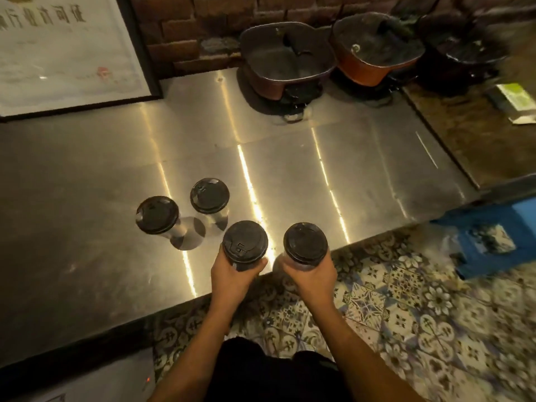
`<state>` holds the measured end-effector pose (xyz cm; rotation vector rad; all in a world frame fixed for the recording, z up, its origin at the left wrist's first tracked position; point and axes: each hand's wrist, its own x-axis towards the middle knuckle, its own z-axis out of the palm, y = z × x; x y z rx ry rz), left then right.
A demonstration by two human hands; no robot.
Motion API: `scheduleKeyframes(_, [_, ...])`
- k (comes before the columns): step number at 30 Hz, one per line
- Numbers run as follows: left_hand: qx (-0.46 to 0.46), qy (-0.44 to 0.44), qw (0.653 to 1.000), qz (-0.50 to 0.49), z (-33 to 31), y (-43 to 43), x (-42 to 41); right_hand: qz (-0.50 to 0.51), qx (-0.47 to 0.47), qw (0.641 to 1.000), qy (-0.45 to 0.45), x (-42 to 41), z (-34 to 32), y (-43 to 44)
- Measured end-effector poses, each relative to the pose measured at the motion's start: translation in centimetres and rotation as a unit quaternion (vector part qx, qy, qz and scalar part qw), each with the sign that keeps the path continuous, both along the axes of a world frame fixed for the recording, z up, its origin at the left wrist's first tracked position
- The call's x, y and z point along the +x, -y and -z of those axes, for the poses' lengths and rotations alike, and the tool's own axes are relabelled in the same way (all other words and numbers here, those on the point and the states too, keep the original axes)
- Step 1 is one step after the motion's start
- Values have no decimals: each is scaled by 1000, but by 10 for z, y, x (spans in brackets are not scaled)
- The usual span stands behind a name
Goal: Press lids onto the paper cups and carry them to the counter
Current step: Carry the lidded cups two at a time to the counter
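My left hand [232,274] grips a paper cup with a black lid [245,241] by its side, over the front edge of the steel counter [290,169]. My right hand [311,275] holds a second lidded cup [305,242] next to it, just past the counter's edge. Two more cups with black lids stand upright on the counter to the left, one [157,214] nearer the front and one [209,195] behind it. Both held cups are upright; whether they touch the counter I cannot tell.
Two square pots [285,58] [374,52] sit at the back of the counter against a brick wall. A framed certificate [66,50] leans at the back left. A blue stool [490,236] stands on the patterned tile floor to the right.
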<state>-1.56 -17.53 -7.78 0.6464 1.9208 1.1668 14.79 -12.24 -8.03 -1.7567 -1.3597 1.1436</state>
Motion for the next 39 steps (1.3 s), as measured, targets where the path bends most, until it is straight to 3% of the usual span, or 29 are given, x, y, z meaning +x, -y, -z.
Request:
scheduleKeyframes(12, [6, -29, 974, 227, -10, -3, 191, 195, 11, 980, -46, 202, 1, 72])
scheduleKeyframes(24, [-12, 15, 883, 470, 0, 67, 458, 433, -14, 900, -49, 432, 9, 228])
scheduleKeyframes(32, [-23, -16, 792, 610, -3, 99, 592, 595, 15, 799, -87, 524, -1, 304])
scheduleKeyframes(39, [-11, -6, 677, 736, -3, 134, 722, 738, 39, 669, -78, 594, 1, 362])
